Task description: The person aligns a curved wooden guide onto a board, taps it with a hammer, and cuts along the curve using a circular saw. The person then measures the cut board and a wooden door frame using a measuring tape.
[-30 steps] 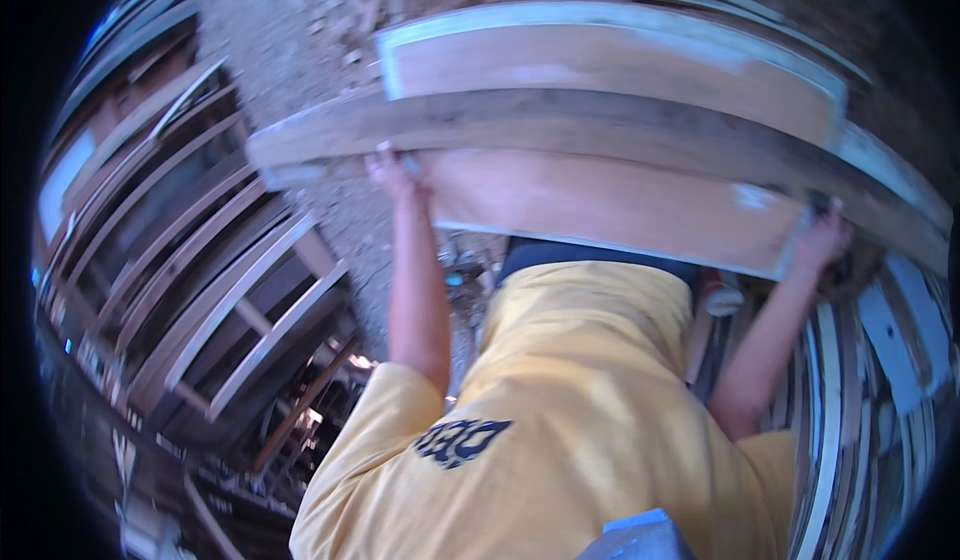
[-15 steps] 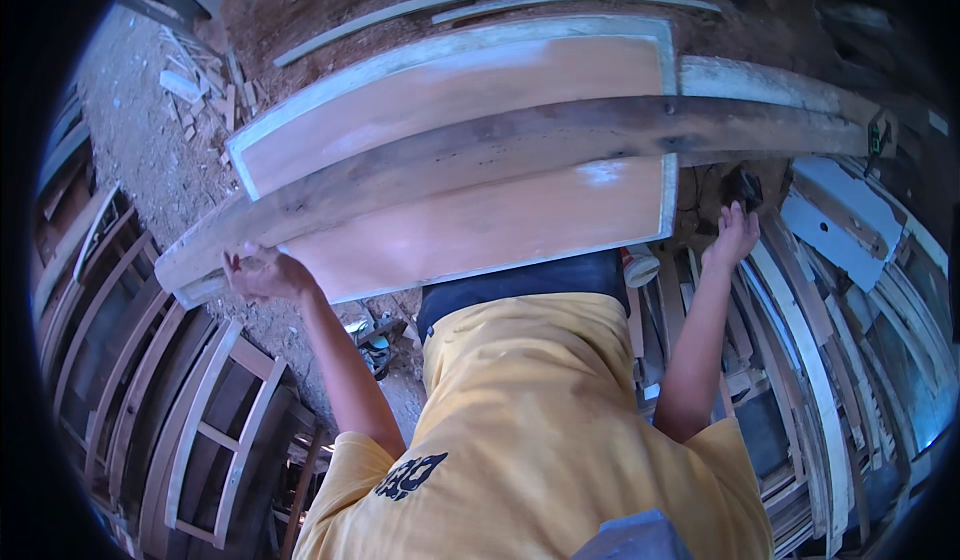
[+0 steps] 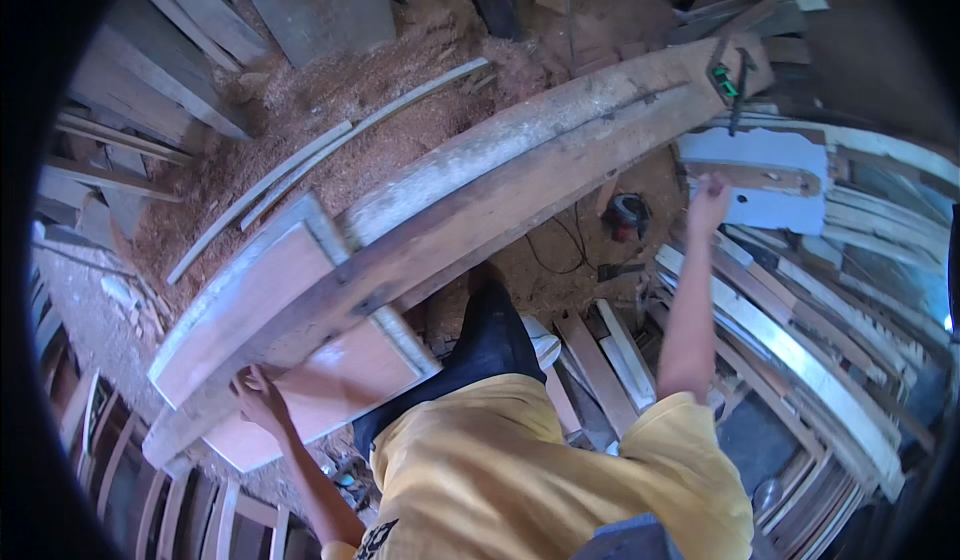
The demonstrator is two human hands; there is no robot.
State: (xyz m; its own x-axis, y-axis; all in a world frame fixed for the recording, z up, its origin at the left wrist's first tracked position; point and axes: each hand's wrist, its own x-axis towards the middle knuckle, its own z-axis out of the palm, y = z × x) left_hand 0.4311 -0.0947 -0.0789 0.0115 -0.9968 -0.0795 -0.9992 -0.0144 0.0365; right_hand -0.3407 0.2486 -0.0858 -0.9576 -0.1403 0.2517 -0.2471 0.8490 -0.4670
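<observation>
A long, dark brown plank [image 3: 440, 275] lies slantwise across a flat panel [image 3: 250, 295] with a pinkish-tan face and a pale border. My left hand [image 3: 262, 402] is at the plank's near edge toward its left end, fingers bent and a little apart, gripping nothing that I can see. My right hand [image 3: 710, 203] hovers at the right, above a white board [image 3: 765, 148]; its fingers look bent but are too blurred to read. On the plank's far right end sits a tool with a green part [image 3: 724, 82], beyond my right hand.
A dark and red corded power tool [image 3: 627, 217] rests on the ground between plank and right arm. Stacked wood strips [image 3: 800, 330] fill the right side, wooden frames [image 3: 215, 520] the lower left. Large boards [image 3: 310, 10] lean at the back, above reddish sawdust [image 3: 250, 150].
My view and body have turned right, so the plank now slants up to the right. My right hand has reached farther out toward the plank's right end. My left hand has come onto the plank's edge.
</observation>
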